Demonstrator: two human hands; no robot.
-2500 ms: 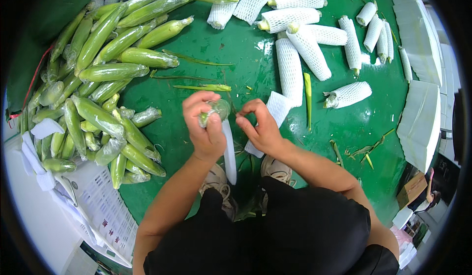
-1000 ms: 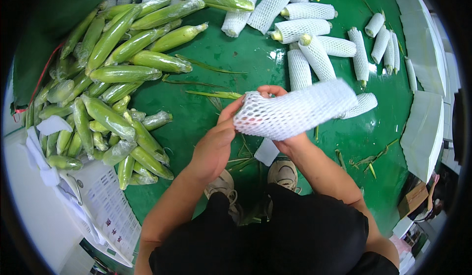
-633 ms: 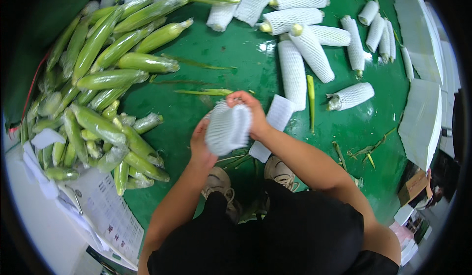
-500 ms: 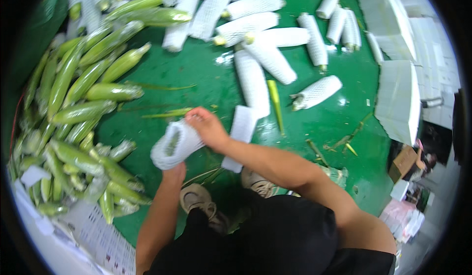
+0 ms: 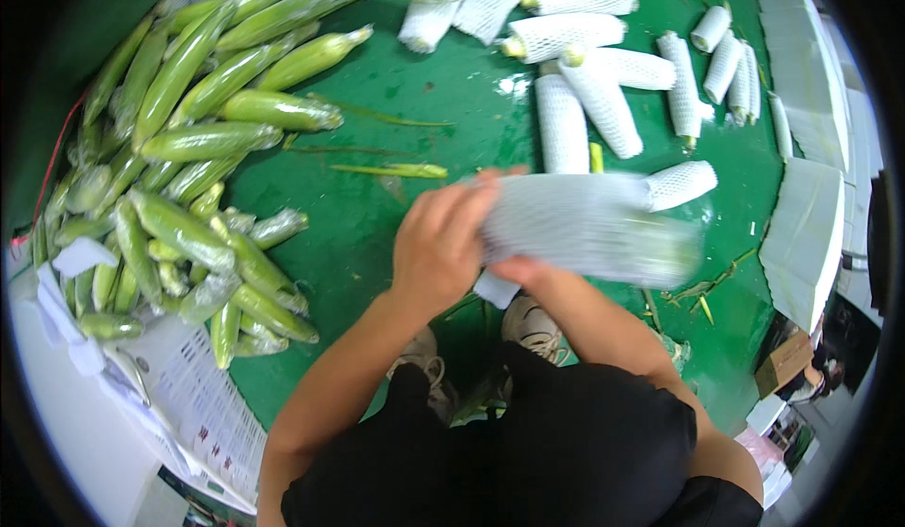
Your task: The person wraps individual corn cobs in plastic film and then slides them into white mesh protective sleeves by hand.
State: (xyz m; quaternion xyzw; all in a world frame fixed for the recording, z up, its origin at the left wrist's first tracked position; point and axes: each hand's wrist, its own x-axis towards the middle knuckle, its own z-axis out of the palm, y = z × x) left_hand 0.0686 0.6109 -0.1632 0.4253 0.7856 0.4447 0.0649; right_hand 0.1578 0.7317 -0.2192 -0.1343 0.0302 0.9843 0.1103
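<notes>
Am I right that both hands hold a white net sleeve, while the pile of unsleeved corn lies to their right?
Not quite: the left hand and right hand do hold the white net sleeve, but the head view shows the unsleeved corn pile to their left.

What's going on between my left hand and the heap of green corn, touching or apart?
Apart. The head view shows a strip of green surface between the left hand and the heap of green corn.
</notes>
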